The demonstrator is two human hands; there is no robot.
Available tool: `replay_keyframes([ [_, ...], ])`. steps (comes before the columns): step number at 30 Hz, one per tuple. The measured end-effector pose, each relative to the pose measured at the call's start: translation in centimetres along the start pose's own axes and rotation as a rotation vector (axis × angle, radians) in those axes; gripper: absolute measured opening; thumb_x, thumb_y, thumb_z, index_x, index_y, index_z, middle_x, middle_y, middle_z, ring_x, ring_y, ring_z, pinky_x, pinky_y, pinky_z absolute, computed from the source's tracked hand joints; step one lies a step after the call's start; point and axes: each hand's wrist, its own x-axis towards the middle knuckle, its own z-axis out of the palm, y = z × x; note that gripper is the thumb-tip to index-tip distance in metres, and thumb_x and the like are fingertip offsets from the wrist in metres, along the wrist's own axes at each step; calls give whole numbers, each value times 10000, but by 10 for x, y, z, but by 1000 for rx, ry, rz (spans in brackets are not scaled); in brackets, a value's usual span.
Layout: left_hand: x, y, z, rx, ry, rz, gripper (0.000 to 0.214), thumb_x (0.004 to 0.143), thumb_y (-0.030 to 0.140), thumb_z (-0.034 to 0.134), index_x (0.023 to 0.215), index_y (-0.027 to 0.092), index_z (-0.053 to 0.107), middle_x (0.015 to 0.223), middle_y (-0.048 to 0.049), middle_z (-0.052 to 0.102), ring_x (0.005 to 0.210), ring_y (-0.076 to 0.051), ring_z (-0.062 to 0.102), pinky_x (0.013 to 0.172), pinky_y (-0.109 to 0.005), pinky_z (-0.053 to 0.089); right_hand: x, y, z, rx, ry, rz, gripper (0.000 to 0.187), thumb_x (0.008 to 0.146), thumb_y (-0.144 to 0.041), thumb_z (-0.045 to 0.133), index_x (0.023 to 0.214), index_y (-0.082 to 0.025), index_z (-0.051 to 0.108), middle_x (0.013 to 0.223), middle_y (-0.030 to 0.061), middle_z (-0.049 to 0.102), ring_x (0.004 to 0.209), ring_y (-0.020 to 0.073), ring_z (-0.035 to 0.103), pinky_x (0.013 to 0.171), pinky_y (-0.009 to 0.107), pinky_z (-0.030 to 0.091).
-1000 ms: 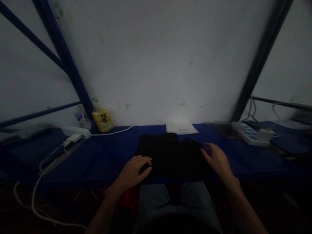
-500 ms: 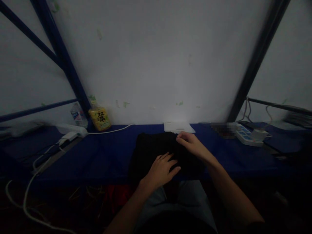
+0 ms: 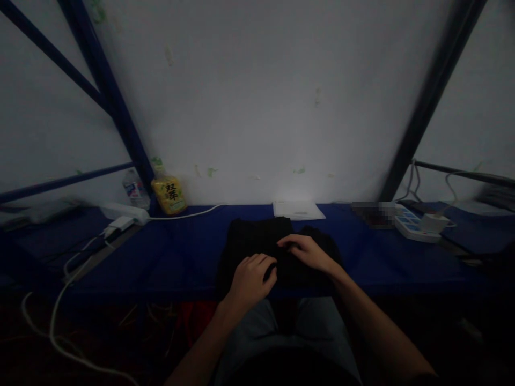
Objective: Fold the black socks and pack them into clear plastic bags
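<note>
A dark, folded piece of black cloth (image 3: 253, 236), perhaps a garment, lies near the front edge of the blue table. My left hand (image 3: 251, 276) is over its near left part, with fingers bent and a gap between thumb and fingertips. Over the middle right of the cloth is my right hand (image 3: 306, 251), its fingers reaching left and loosely apart. Neither hand visibly grips the fabric, though the dim light hides the exact contact. The cloth's folds are hard to make out.
White papers (image 3: 300, 210) lie behind the cloth by the wall. At the back left stand a yellow-labelled bottle (image 3: 169, 195) and a clear bottle (image 3: 135, 190). A power strip (image 3: 416, 224) sits at right. White cables (image 3: 54, 321) hang at left.
My right hand has left the cloth's far edge and moved nearer and left. My left hand has shifted slightly left, its fingers more bent. The view has turned slightly.
</note>
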Motion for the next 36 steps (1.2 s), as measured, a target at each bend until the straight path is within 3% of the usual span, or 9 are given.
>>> replay_keyframes([
  [6, -7, -7, -2, -37, -31, -45, 183, 865, 212, 500, 963, 242, 652, 982, -20, 698, 934, -201, 631, 828, -353, 478, -38, 12, -26, -286, -88, -144, 590, 709, 24, 434, 1165, -290, 638, 1388, 59, 455, 1307, 227, 372, 1076, 491, 312],
  [12, -7, -16, -21, -59, 38, -101, 178, 866, 239, 505, 945, 258, 663, 985, -14, 702, 935, -190, 638, 841, -333, 489, -28, -1, -27, -446, 13, -113, 554, 700, 22, 447, 1133, -273, 627, 1405, 57, 437, 1294, 235, 391, 1043, 457, 377],
  [17, -14, -39, -35, -4, 107, -127, 181, 867, 268, 503, 951, 257, 663, 997, -17, 700, 967, -201, 627, 856, -350, 480, -21, -17, -69, -512, 195, -24, 372, 745, -83, 533, 1061, -263, 611, 1413, 58, 415, 1233, 265, 467, 975, 422, 437],
  [20, -20, -48, -36, -4, 81, -137, 182, 874, 267, 502, 961, 250, 661, 1007, -12, 697, 978, -198, 624, 872, -352, 468, -13, -29, -85, -550, 193, -37, 301, 767, -102, 540, 1019, -242, 627, 1427, 65, 389, 1233, 281, 459, 974, 411, 427],
  [23, -22, -47, -35, -30, 49, -140, 186, 879, 269, 499, 968, 255, 662, 1002, -5, 698, 960, -193, 631, 866, -342, 471, 6, -40, -64, -562, 54, -116, 297, 813, -73, 494, 1004, -247, 640, 1418, 48, 405, 1254, 265, 425, 1005, 405, 396],
  [27, -17, -40, -31, -50, 50, -151, 193, 881, 268, 496, 968, 258, 667, 991, -8, 701, 930, -191, 640, 858, -320, 479, 29, -41, 6, -695, -196, -172, 241, 859, -73, 491, 997, -201, 640, 1216, 114, 562, 1140, 262, 494, 914, 404, 454],
  [30, -15, -38, -26, -56, 23, -155, 199, 880, 256, 493, 978, 264, 666, 991, -1, 700, 926, -187, 642, 840, -304, 484, 33, -32, 45, -762, -225, -130, 230, 885, -96, 479, 1046, -185, 618, 1152, 134, 593, 1124, 284, 495, 881, 449, 458],
  [33, -17, -39, -21, -49, -58, -150, 201, 868, 247, 509, 997, 263, 662, 996, -3, 695, 936, -193, 636, 838, -307, 484, 29, -23, 47, -646, -170, -133, 310, 873, -72, 471, 1136, -198, 575, 1232, 118, 556, 1168, 250, 474, 922, 426, 449],
  [36, -21, -40, -22, -39, -107, -188, 257, 880, 260, 501, 1106, 262, 623, 1045, -15, 678, 979, -197, 621, 871, -315, 472, 21, -13, 23, -429, -99, -185, 417, 849, -50, 454, 1229, -205, 524, 1313, 102, 501, 1231, 202, 445, 1013, 399, 413],
])
